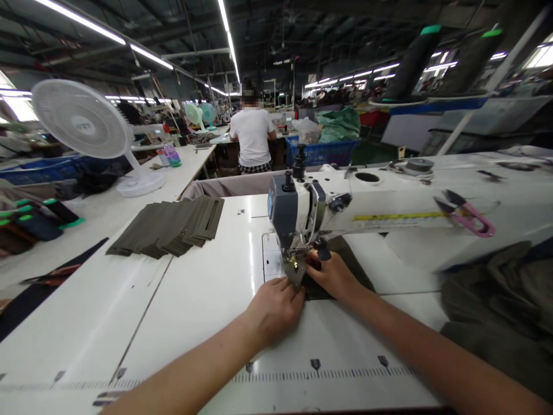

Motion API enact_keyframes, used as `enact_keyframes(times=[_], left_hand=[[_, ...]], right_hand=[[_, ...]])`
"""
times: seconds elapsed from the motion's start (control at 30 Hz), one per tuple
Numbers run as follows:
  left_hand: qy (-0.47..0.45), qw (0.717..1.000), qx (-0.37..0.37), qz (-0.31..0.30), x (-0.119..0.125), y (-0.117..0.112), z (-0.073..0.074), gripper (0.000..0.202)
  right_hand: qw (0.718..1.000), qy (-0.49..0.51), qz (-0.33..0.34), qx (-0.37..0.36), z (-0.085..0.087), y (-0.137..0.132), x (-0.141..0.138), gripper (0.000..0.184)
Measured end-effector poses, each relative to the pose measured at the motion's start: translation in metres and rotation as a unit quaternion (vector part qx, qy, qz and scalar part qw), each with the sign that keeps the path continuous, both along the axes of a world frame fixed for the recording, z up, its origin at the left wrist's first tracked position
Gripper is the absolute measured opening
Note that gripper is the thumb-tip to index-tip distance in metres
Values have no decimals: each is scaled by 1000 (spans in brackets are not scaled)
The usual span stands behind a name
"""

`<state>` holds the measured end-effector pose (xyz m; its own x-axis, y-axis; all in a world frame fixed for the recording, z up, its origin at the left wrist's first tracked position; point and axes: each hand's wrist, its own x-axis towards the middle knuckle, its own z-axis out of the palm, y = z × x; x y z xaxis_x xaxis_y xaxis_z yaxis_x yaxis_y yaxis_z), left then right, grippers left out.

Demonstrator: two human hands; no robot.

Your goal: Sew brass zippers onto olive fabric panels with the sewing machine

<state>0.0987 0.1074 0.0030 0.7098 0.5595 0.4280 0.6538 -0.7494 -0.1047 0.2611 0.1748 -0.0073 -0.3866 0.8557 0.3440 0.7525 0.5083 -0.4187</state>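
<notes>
A dark olive fabric piece [352, 259] lies on the sewing machine bed, partly under the machine head [291, 213]. Its pointed tip [296, 276] shows below the needle area. My left hand [276, 308] is closed, its fingertips pressed onto the fabric at the near edge of that tip. On the right, my right hand [330, 274] pinches the same fabric close beside the presser foot, and the rest of the cloth spreads beneath and behind this hand. The machine and my fingers hide the stitching point.
Flat olive fabric pieces [168, 227] are stacked on the table's left. Pink-handled thread snips [469, 216] rest on the machine arm. Bunched dark cloth [501, 311] lies right. A white fan [82, 118] stands on the neighbouring table. A person in a white shirt [252, 135] sits ahead.
</notes>
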Motion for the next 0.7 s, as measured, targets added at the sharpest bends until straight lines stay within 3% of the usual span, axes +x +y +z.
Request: enact_keyframes(times=[0.3,0.7], left_hand=[[26,999,-32,-6,-1,0,1,23],[33,999,-11,-6,0,2,-2,19]], right_hand=[[988,-66,-138,34,-5,-3,-17,21],[975,-109,-190,36,-6,5,-24,20]])
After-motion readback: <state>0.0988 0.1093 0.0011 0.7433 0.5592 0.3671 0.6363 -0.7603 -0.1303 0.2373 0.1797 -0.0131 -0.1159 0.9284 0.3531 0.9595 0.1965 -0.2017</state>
